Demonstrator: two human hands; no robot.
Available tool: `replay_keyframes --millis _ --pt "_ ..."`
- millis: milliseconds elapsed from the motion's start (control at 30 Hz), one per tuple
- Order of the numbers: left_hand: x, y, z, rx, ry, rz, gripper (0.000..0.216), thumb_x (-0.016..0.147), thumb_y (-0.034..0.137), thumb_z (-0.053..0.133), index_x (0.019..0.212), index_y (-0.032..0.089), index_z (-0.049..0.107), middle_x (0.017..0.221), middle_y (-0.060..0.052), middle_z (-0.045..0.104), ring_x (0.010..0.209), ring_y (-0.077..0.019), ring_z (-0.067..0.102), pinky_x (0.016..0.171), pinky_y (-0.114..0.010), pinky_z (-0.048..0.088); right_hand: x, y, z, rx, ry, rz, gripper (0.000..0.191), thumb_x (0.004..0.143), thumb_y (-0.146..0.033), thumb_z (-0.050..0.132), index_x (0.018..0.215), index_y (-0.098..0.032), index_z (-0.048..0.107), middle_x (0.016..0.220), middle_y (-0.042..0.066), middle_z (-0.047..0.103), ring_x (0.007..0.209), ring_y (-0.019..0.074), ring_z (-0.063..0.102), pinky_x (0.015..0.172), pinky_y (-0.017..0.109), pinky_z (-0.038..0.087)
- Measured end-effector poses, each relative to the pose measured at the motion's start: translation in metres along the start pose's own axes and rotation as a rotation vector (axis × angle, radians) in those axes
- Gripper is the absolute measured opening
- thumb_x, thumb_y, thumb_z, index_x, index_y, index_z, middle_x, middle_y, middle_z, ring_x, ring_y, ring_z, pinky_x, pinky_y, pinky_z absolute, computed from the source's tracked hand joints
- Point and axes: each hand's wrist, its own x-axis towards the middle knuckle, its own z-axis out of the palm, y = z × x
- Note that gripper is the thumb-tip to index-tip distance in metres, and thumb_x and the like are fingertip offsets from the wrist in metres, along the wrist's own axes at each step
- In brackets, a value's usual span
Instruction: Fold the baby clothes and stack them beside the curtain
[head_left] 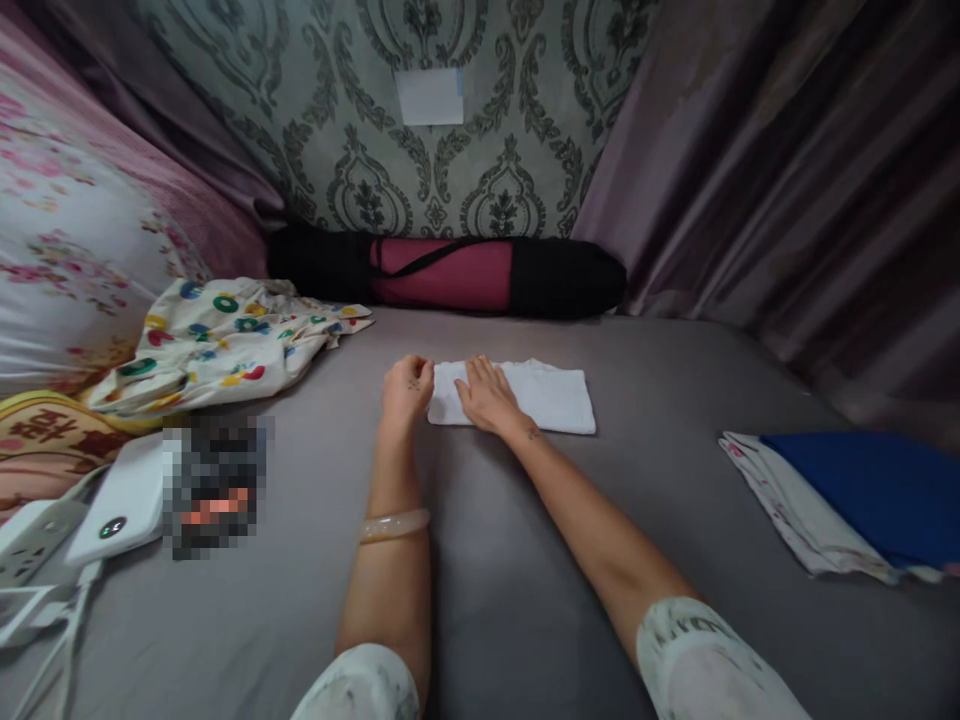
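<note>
A white folded cloth (551, 398) lies flat on the grey bed sheet (487, 560) in the middle of the view. My left hand (407, 388) is at the cloth's left edge, its fingers curled and pinching that edge. My right hand (487, 394) lies flat on the left part of the cloth with the fingers stretched out, pressing it down. A pale bangle (393, 525) sits on my left forearm.
A colourful patterned garment (225, 340) lies crumpled at the left. Folded blue cloth (877, 490) on white patterned cloth (787, 510) rests at the right. A rolled black and maroon bag (450, 272) lies against the wall. White power bank (124, 505), power strip (30, 540) and cables sit at the near left.
</note>
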Motion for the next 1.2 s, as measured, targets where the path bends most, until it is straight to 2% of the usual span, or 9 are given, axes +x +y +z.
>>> replay_keyframes --millis 167,300,433,600,733,867,967,1100,1200 --pt "-0.006 0.024 0.03 0.063 -0.122 0.171 0.027 0.093 0.025 0.043 0.103 0.017 0.068 0.103 -0.011 0.071 0.095 -0.0205 0.065 0.084 -0.029 0.046 -0.011 0.038 -0.006 -0.094 0.021 0.091 0.063 0.1 -0.04 0.021 0.148 0.0 0.032 0.156 0.017 0.028 0.146 0.0269 0.018 0.118 0.043 0.009" --pt "-0.013 0.035 0.048 0.089 -0.201 0.291 0.028 0.092 0.019 0.045 0.111 0.015 0.065 0.113 -0.012 0.069 0.106 -0.0218 0.062 0.094 -0.031 0.044 -0.017 0.046 0.002 -0.115 0.017 0.085 0.061 0.1 -0.039 0.022 0.147 -0.001 0.035 0.155 0.016 0.029 0.146 0.024 0.02 0.118 0.04 0.011" --pt "-0.016 0.034 0.055 0.111 -0.26 0.347 0.031 0.092 0.017 0.044 0.116 0.014 0.063 0.119 -0.013 0.067 0.112 -0.0216 0.061 0.098 -0.03 0.043 -0.019 0.047 0.007 -0.119 0.054 0.074 0.059 0.1 -0.037 0.023 0.146 -0.002 0.037 0.155 0.016 0.03 0.145 0.0232 0.021 0.118 0.038 0.011" --pt "-0.017 0.035 0.058 0.125 -0.268 0.4 0.031 0.093 0.017 0.042 0.116 0.013 0.063 0.119 -0.013 0.066 0.113 -0.0211 0.06 0.098 -0.03 0.043 -0.016 0.057 -0.003 -0.04 0.019 0.048 0.058 0.1 -0.034 0.02 0.147 -0.003 0.036 0.154 0.015 0.032 0.144 0.0211 0.025 0.117 0.035 0.016" --pt "-0.021 0.04 0.061 0.164 -0.29 0.42 0.032 0.096 0.023 0.04 0.121 0.014 0.059 0.129 -0.013 0.061 0.125 -0.0231 0.052 0.104 -0.037 0.039 -0.02 0.069 -0.006 -0.071 0.11 0.1 0.058 0.1 -0.035 0.023 0.146 -0.002 0.035 0.154 0.016 0.033 0.144 0.0232 0.024 0.117 0.036 0.017" --pt "-0.027 0.043 0.072 0.242 -0.338 0.366 0.042 0.099 0.035 0.034 0.133 0.016 0.051 0.149 -0.013 0.043 0.14 -0.0264 0.035 0.113 -0.048 0.027 -0.024 0.074 0.0 -0.134 0.107 0.152 0.059 0.099 -0.035 0.025 0.145 0.0 0.037 0.153 0.018 0.034 0.144 0.0256 0.025 0.117 0.038 0.016" --pt "-0.029 0.043 0.079 0.296 -0.367 0.338 0.047 0.1 0.038 0.03 0.14 0.016 0.044 0.153 -0.013 0.036 0.143 -0.028 0.029 0.115 -0.05 0.023 -0.025 0.074 0.002 -0.147 0.113 0.152 0.058 0.099 -0.034 0.025 0.145 0.0 0.038 0.153 0.017 0.035 0.143 0.0255 0.026 0.117 0.037 0.015" --pt "-0.028 0.043 0.08 0.313 -0.337 0.355 0.049 0.099 0.039 0.03 0.141 0.018 0.044 0.152 -0.013 0.039 0.142 -0.0278 0.03 0.114 -0.051 0.025 -0.024 0.074 -0.003 -0.129 0.09 0.154 0.058 0.099 -0.034 0.024 0.146 -0.003 0.038 0.153 0.015 0.035 0.143 0.0245 0.026 0.117 0.038 0.016" --pt "-0.025 0.039 0.08 0.331 -0.253 0.33 0.053 0.099 0.042 0.026 0.144 0.017 0.04 0.153 -0.013 0.037 0.144 -0.0283 0.026 0.116 -0.052 0.019 -0.026 0.076 -0.005 -0.125 0.136 0.208 0.057 0.099 -0.034 0.023 0.147 -0.006 0.037 0.154 0.014 0.032 0.144 0.0264 0.023 0.117 0.045 0.012"
